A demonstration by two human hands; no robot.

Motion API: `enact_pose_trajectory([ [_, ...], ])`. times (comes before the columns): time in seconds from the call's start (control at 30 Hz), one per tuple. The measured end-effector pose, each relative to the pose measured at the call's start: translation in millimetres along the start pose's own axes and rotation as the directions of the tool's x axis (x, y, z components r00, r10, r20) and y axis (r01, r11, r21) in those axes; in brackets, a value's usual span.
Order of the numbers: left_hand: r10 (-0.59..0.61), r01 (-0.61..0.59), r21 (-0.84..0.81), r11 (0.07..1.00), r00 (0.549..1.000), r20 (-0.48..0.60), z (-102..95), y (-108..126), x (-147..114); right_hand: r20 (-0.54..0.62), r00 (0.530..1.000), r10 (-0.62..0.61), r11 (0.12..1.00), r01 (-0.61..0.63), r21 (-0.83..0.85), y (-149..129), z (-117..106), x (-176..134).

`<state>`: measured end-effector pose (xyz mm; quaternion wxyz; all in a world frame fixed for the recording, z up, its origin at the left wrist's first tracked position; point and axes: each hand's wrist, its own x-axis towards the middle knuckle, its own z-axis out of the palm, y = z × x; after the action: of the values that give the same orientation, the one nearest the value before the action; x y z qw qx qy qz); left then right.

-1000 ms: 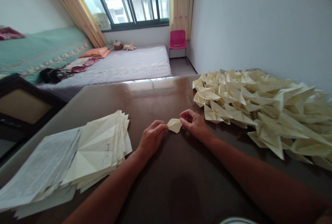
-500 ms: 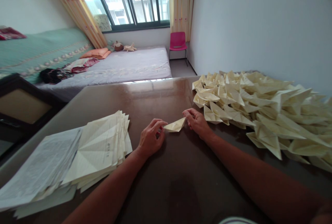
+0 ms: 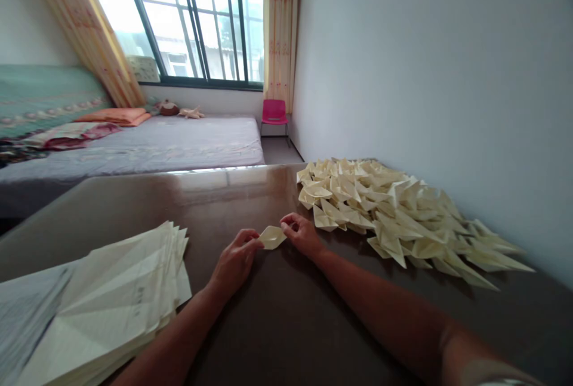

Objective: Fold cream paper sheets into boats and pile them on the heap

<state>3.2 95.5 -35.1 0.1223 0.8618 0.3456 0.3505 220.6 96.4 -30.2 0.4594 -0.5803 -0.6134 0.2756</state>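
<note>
A small cream paper boat [image 3: 273, 238] is held between my two hands over the brown table, its underside or hollow facing me as a diamond shape. My left hand [image 3: 236, 256] pinches its left tip between thumb and fingers. At the opposite tip, my right hand [image 3: 303, 235] grips with thumb and forefinger. To the right lies a big heap of folded paper boats [image 3: 353, 198], close beyond my right hand. On the left rests a stack of creased paper sheets [image 3: 120, 290], beside my left forearm.
The glossy brown table [image 3: 215, 195] spreads under everything. A white wall [image 3: 403, 76] runs along its right side. Past the far edge stand a bed [image 3: 201, 141] with a folded orange quilt [image 3: 114, 116] and a pink chair [image 3: 274, 113] below the window.
The paper boat has gone from a side-on, narrow shape to a wider diamond between my hands. The view has turned up and to the right; both hands keep hold of the tips.
</note>
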Motion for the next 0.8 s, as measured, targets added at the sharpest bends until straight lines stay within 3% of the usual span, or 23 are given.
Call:
enact_pose_trajectory([
  [0.2,-0.085,0.08,-0.058,0.995,0.991,-0.101,-1.7,-3,3,0.047,0.996,0.078,0.997,-0.079,0.02,-7,-2,4],
  [0.3,-0.161,0.15,-0.071,0.986,0.972,-0.173,-2.8,-7,3,0.054,0.996,0.07,0.996,-0.072,0.043,-19,-22,3],
  [0.37,-0.166,0.159,-0.052,0.986,0.971,-0.171,-2.3,-11,3,0.034,0.998,0.05,0.998,-0.051,0.048,-29,-47,-1],
  [0.47,-0.121,0.12,-0.017,0.993,0.986,-0.118,0.1,-16,2,-0.018,0.999,0.039,0.999,-0.038,0.035,-39,-103,-12],
  [0.57,-0.071,0.073,0.023,0.997,0.994,-0.078,3.1,-19,1,-0.136,0.989,0.053,0.999,-0.054,-0.001,-38,-177,-25],
  [0.7,-0.035,0.04,0.103,0.994,0.998,-0.043,5.9,-26,1,-0.35,0.933,0.085,0.993,-0.108,-0.049,-22,-283,-40],
  [0.8,-0.036,0.04,0.134,0.99,0.999,-0.03,7.1,-32,2,-0.415,0.902,0.122,0.982,-0.17,-0.081,-4,-340,-49],
])
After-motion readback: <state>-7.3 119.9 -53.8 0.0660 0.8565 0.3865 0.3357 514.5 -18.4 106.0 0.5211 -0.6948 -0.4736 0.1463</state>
